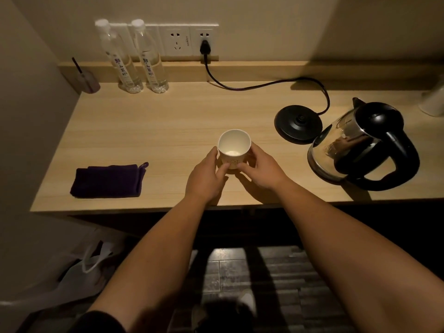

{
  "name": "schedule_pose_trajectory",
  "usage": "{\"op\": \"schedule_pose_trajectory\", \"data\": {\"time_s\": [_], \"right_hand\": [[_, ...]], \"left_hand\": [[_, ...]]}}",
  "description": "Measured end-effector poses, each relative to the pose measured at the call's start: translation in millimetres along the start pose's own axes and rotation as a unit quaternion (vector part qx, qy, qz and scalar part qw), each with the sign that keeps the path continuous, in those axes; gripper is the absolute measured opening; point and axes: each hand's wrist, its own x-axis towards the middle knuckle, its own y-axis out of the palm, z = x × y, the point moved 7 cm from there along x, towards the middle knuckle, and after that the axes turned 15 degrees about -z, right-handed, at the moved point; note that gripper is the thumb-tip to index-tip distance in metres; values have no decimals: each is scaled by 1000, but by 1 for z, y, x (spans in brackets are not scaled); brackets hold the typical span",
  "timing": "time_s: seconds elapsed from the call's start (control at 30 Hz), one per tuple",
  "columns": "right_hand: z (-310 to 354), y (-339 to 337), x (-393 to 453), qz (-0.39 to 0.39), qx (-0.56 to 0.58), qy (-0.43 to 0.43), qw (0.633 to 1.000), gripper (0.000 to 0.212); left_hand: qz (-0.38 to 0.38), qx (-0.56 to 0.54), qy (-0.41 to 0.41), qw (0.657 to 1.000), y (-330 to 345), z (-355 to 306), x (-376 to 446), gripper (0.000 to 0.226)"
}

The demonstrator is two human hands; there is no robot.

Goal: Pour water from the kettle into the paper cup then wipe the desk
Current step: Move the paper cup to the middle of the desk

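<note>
A white paper cup (233, 145) stands upright near the middle of the wooden desk (156, 126). My left hand (206, 176) wraps its left side and my right hand (260, 168) wraps its right side, both gripping it. A steel kettle (355, 143) with a black lid and handle stands on the desk at the right, off its round black base (298, 123). A folded dark purple cloth (108, 180) lies flat near the desk's front left edge.
Two clear water bottles (134, 58) stand at the back left by a small purple cup (87, 80) with a stick in it. A black cord (252, 86) runs from the wall socket (204, 42) to the base. A white object (433, 102) sits far right. A white bag (84, 267) lies on the floor.
</note>
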Motion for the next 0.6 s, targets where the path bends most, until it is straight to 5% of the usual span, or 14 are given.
{"op": "schedule_pose_trajectory", "data": {"time_s": [0.23,0.43,0.6], "right_hand": [[-1,-21,-4,-6,-173,-62,983,81],[27,-52,-7,-74,-361,-261,892,64],[37,-103,-17,-156,-424,-284,846,54]], "left_hand": [[67,201,31,977,2,31,-4,76],[100,335,64,935,12,55,6,86],[77,337,73,935,13,64,6,88]]}}
